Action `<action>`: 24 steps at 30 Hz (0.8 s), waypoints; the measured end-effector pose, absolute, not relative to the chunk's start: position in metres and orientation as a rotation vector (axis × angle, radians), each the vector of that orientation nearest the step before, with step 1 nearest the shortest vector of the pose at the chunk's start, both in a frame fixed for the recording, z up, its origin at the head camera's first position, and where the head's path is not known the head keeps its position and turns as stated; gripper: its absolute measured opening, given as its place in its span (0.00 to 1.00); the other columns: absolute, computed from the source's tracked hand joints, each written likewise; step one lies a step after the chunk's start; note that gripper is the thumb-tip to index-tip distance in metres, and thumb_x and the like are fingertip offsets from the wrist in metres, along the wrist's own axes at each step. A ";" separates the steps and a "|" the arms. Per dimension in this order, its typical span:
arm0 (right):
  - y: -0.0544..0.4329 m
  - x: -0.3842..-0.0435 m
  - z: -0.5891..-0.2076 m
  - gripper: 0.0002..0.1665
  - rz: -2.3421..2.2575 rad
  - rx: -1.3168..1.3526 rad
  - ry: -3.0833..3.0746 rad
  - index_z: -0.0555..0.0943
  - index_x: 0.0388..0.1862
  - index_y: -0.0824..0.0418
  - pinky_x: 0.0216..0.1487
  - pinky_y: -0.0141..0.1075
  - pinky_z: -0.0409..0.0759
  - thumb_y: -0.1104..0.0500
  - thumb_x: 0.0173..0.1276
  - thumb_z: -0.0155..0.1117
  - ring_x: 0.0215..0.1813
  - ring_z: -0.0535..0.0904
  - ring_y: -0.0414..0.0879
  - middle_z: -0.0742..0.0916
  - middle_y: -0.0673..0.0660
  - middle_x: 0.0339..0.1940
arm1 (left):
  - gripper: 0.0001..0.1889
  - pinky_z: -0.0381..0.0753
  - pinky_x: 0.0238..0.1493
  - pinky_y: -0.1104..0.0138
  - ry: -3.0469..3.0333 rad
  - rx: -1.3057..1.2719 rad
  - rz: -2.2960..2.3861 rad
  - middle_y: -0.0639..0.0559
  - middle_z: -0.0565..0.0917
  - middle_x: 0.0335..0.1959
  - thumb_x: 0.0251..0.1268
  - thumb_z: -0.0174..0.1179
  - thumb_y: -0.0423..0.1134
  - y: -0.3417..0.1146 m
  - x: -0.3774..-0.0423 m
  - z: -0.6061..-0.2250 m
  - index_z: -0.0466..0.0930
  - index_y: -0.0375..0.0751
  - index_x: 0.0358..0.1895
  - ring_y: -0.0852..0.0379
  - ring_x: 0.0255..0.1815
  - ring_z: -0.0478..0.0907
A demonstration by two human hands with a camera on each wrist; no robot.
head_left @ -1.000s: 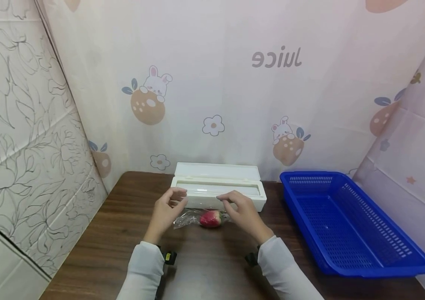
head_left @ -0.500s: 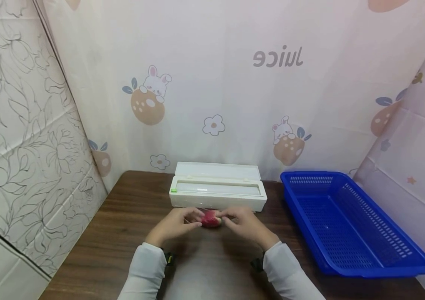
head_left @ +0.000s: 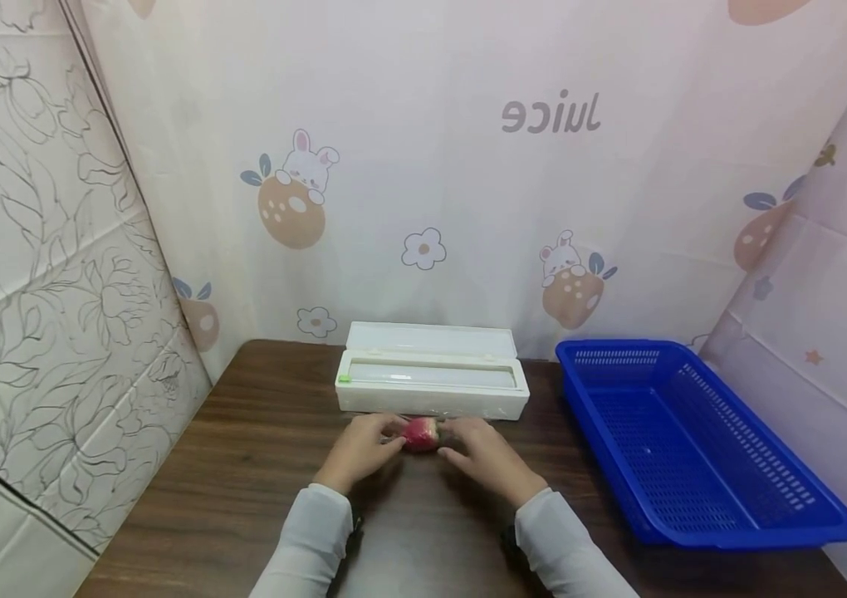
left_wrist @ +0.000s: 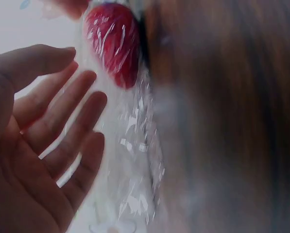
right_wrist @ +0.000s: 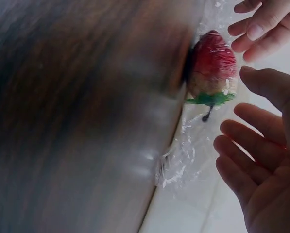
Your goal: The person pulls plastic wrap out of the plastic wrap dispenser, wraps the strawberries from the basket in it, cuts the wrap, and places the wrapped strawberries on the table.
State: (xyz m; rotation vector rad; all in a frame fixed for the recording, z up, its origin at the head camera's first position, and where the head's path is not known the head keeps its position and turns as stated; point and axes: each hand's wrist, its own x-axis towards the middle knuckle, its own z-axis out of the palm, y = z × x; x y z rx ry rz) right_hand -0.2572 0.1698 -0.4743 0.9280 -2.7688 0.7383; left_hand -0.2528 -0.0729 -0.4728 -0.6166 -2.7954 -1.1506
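Observation:
A red strawberry (head_left: 420, 434) with a pale top and green leaves lies on the table, wrapped in clear plastic film. Loose crinkled film (left_wrist: 135, 141) trails from its tip side, and more film (right_wrist: 181, 162) spreads past its stem. At the tip side is my left hand (head_left: 365, 448), its fingers loosely bent and gripping nothing in the left wrist view. My right hand (head_left: 488, 453) is at the leafy side, thumb and fingers spread apart beside the film. Whether any fingertip touches the film is hard to tell.
Just behind the strawberry stands a long white cling film box (head_left: 431, 403), lid raised, with a green slider (head_left: 345, 379) at its left end. To the right a blue plastic basket (head_left: 643, 531) rests on the dark wooden table (head_left: 244, 465). Patterned curtains close off the back and sides.
Both hands have come down from in front of the white box to either side of the strawberry. The green slider, hidden earlier behind the left hand, now shows. The strawberry stays in place.

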 end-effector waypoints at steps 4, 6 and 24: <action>0.167 -0.260 -0.479 0.23 0.695 0.849 -2.827 0.82 0.58 0.64 0.62 0.52 0.75 0.54 0.67 0.71 0.59 0.79 0.56 0.86 0.59 0.54 | 0.12 0.83 0.49 0.54 -2.843 -0.532 -1.063 0.53 0.87 0.48 0.66 0.67 0.41 -0.064 -0.254 -0.480 0.86 0.48 0.51 0.53 0.47 0.83; 0.165 -0.261 -0.482 0.24 0.683 0.830 -2.835 0.82 0.59 0.64 0.62 0.51 0.75 0.54 0.68 0.71 0.60 0.78 0.56 0.86 0.59 0.55 | 0.13 0.83 0.47 0.55 -2.854 -0.485 -1.032 0.53 0.87 0.47 0.65 0.68 0.42 -0.061 -0.255 -0.483 0.86 0.48 0.52 0.54 0.45 0.83; 0.155 -0.266 -0.486 0.17 0.662 0.739 -2.842 0.84 0.50 0.62 0.57 0.49 0.78 0.52 0.68 0.71 0.54 0.79 0.54 0.86 0.57 0.48 | 0.17 0.81 0.51 0.52 -2.844 -0.396 -1.081 0.47 0.86 0.47 0.60 0.73 0.42 -0.057 -0.258 -0.491 0.86 0.43 0.51 0.49 0.48 0.83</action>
